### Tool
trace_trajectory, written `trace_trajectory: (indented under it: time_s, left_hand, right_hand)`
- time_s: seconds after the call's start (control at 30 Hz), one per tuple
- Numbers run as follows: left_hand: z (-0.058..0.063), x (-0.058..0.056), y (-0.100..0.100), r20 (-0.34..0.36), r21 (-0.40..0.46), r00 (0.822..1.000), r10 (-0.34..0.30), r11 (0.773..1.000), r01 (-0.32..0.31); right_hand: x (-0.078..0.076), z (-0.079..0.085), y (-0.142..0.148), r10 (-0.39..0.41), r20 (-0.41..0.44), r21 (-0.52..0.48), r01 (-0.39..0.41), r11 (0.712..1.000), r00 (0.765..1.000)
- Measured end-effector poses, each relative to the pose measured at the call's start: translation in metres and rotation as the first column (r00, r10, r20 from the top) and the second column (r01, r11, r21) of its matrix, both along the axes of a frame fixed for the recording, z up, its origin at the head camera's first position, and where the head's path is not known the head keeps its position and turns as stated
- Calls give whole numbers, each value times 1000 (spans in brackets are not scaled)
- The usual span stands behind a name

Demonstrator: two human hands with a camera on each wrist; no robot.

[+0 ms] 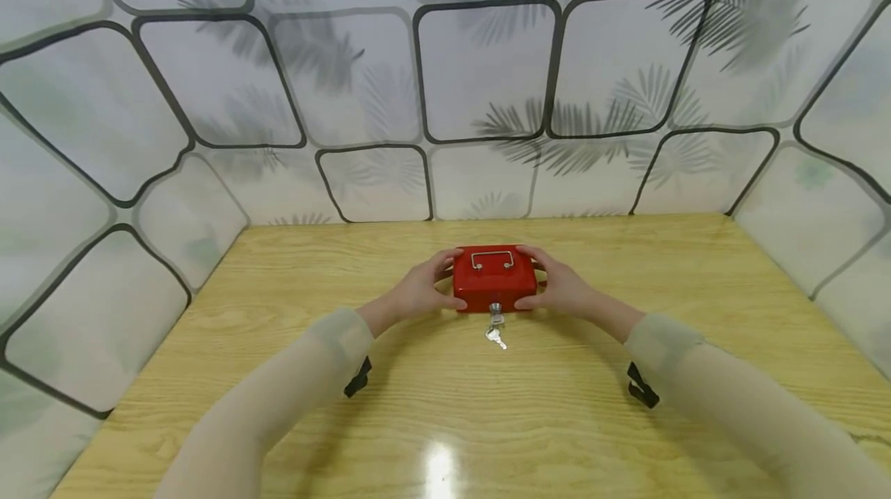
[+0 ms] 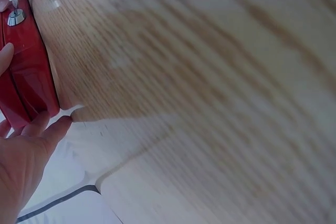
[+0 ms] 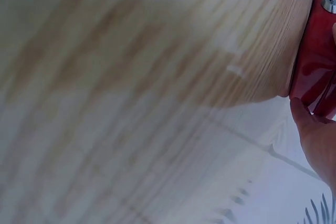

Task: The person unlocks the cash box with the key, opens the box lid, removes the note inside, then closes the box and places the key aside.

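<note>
A red metal cash box [image 1: 493,286] sits on the wooden table, its silver wire handle [image 1: 492,254] lying on the lid. From the lock [image 1: 495,308] in its front face hangs a key ring with a spare key [image 1: 496,337]; another key is in the lock. My left hand [image 1: 426,285] grips the box's left end, thumb at the front and fingers along the top corner and side. On the opposite end my right hand [image 1: 561,287] grips it the same way. In the left wrist view, fingertips touch the box's [image 2: 31,72] side.
The light wooden table [image 1: 445,391] reaches back to a pale curtain [image 1: 487,73] with dark outlines and leaf prints. The same cloth hangs at left and right. Black straps [image 1: 358,377] show under both wrists.
</note>
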State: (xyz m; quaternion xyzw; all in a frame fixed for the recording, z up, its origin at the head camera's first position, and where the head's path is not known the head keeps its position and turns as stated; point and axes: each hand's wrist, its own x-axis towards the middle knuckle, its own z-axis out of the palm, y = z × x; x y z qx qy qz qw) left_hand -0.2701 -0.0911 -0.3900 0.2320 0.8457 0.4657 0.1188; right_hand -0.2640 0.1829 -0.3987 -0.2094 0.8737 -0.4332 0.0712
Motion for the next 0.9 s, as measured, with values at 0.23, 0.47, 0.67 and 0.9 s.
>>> trace_trajectory:
  time_s: [0.23,0.47,0.67,0.9]
  left_hand:
    - [0,-1,-1,5,-6,1000,-5,1000,5]
    - [0,-2,-2,1,-2,1000,-15,1000,15]
    - [0,-4,-2,7,1,1000,-16,1000,16]
    - [0,-7,-1,27,10,999,-22,1000,21]
  right_hand:
    - [0,1,-1,-18,10,-44,18,999,1000]
    - [-3,0,0,-36,8,-38,37,999,999]
    - [-4,4,1,-27,19,-42,28,999,999]
    - [-5,5,3,-13,21,-60,14,998,1000]
